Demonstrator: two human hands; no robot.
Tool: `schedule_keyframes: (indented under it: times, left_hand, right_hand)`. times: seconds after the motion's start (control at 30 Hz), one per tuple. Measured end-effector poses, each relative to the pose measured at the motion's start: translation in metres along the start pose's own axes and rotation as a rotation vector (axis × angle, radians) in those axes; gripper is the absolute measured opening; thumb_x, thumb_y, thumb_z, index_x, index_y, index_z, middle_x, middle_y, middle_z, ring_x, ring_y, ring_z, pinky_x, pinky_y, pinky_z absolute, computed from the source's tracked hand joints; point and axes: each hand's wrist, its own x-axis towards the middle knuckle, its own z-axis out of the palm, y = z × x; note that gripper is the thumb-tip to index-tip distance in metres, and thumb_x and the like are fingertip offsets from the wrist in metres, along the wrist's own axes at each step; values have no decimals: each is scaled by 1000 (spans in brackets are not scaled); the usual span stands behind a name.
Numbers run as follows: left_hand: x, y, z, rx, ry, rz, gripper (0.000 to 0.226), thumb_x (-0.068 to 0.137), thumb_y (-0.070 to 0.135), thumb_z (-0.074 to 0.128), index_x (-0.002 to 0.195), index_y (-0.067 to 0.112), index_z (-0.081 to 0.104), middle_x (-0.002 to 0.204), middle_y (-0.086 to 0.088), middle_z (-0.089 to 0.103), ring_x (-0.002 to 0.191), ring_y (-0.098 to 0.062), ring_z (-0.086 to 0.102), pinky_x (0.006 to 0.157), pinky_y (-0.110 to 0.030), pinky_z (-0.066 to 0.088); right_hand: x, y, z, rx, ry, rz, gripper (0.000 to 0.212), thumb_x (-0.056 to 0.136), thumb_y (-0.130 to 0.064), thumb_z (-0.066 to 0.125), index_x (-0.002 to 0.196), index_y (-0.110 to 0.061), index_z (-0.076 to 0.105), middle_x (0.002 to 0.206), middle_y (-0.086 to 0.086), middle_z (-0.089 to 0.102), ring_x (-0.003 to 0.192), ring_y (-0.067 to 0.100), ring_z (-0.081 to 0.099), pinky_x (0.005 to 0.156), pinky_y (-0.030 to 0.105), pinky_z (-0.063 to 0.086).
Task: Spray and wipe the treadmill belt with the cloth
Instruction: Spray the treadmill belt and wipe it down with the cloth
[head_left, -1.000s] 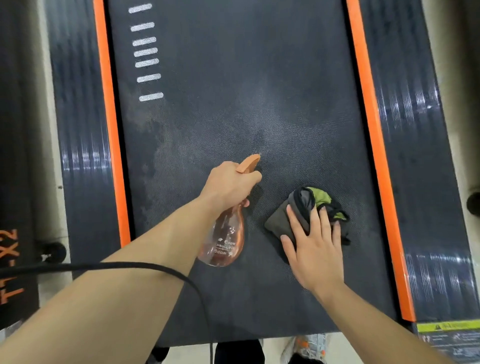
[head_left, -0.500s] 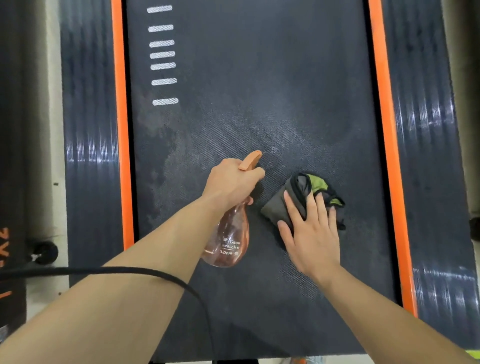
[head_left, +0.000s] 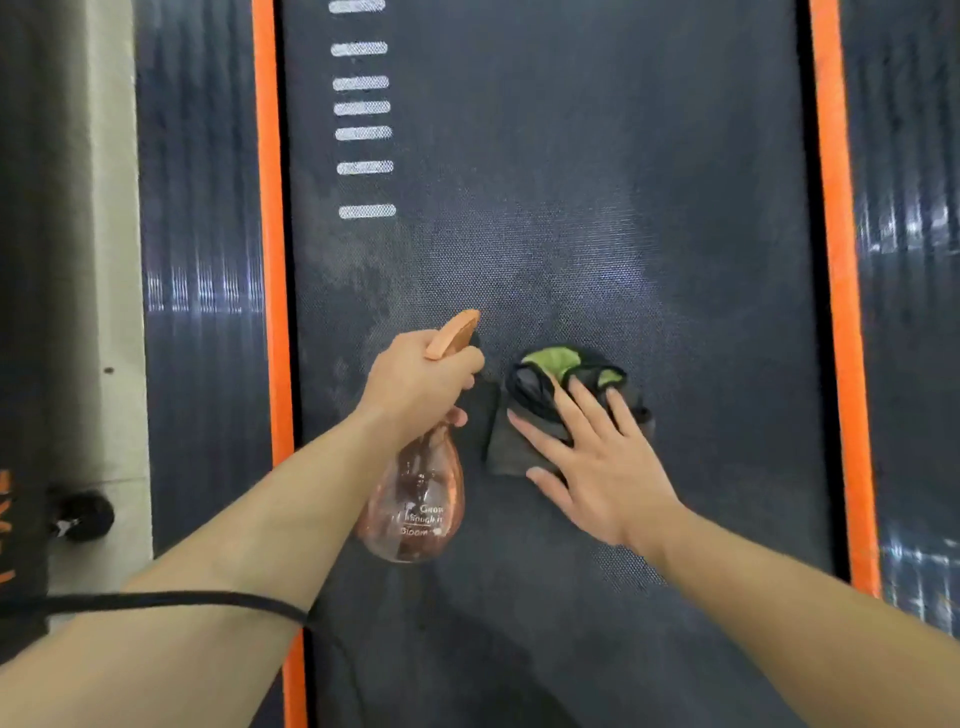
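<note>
the dark treadmill belt (head_left: 571, 156) fills the view between two orange side strips (head_left: 836, 260); a grey-green cloth (head_left: 524, 441) lies bunched mid-belt, the right hand (head_left: 602, 467) pressed flat on it, fingers spread; just left, the left hand (head_left: 421, 382) grips an orange spray bottle (head_left: 413, 504); a black cable (head_left: 156, 603) crosses the left forearm.

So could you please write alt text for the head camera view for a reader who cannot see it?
A left hand grips a clear orange plastic spray bottle above a dark textured treadmill belt, while the right hand lies flat on a crumpled grey and green cloth. Pale misted patches mark the belt ahead.
</note>
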Motion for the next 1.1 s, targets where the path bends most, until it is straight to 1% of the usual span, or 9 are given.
schedule_keyframes:
  times: [0.1,0.23,0.3,0.4,0.5,0.67,0.9,1.03,1.1]
  left_hand:
    - [-1,-12,-6,-6,-22,-21,20,92,19,69,95,0,72,101,-16,79,48,-23,62,43,-19,47]
    - [7,-26,-13,-2,-29,-8,21,93,23,69,102,5,73,102,-13,80,45,-20,64,50,-21,49]
    - [7,-30,-16,-16,-52,-20,24,93,22,69,108,4,73,103,-14,79,48,-21,63,59,-28,56]
    - [-2,-33,-22,-41,-80,-37,27,90,26,71,110,9,74,91,-9,77,52,-23,64,67,-34,58]
    - [-15,-37,-28,-100,-83,-71,30,87,26,70,108,6,74,84,-4,72,55,-24,61,60,-32,55]
    - [-41,-53,-21,-67,-60,-88,23,92,22,68,103,3,73,84,-5,71,50,-23,61,59,-28,52]
    - [-85,-101,5,-159,45,-157,25,90,23,69,100,0,72,86,-6,71,51,-21,62,64,-35,56]
    - [-100,-112,11,-274,120,-131,16,91,24,70,103,15,71,83,-2,71,57,-20,66,80,-43,64]
    - [-101,-113,11,-287,149,-128,16,90,24,69,103,15,71,82,-3,70,55,-18,66,79,-46,65]
  right_hand:
    - [39,42,-15,-44,-52,-45,62,99,-65,29,157,-44,22,162,15,31,151,35,24,120,56,20]
    - [145,78,-61,82,50,365,66,99,-66,21,160,-42,8,167,18,12,155,33,5,123,55,6]
    - [161,68,-65,94,46,457,66,101,-63,19,160,-40,2,169,16,6,156,32,0,124,56,3]
    - [119,22,-42,34,82,341,65,101,-59,23,161,-36,12,165,21,20,154,37,11,122,59,10]
    - [30,-24,-6,18,10,153,62,102,-56,28,159,-34,24,162,19,29,152,37,19,120,59,16]
    - [-73,-73,37,34,-156,83,60,103,-58,24,160,-38,20,162,16,32,151,37,25,118,58,16]
    - [-82,-79,40,24,-155,85,62,103,-59,24,160,-39,14,159,17,37,150,38,25,117,57,13]
    - [-83,-81,38,26,-119,78,63,101,-58,27,160,-38,15,160,18,34,151,39,23,117,55,9]
    - [-83,-81,39,22,-118,86,64,101,-60,25,160,-39,14,163,17,30,152,39,21,119,55,8]
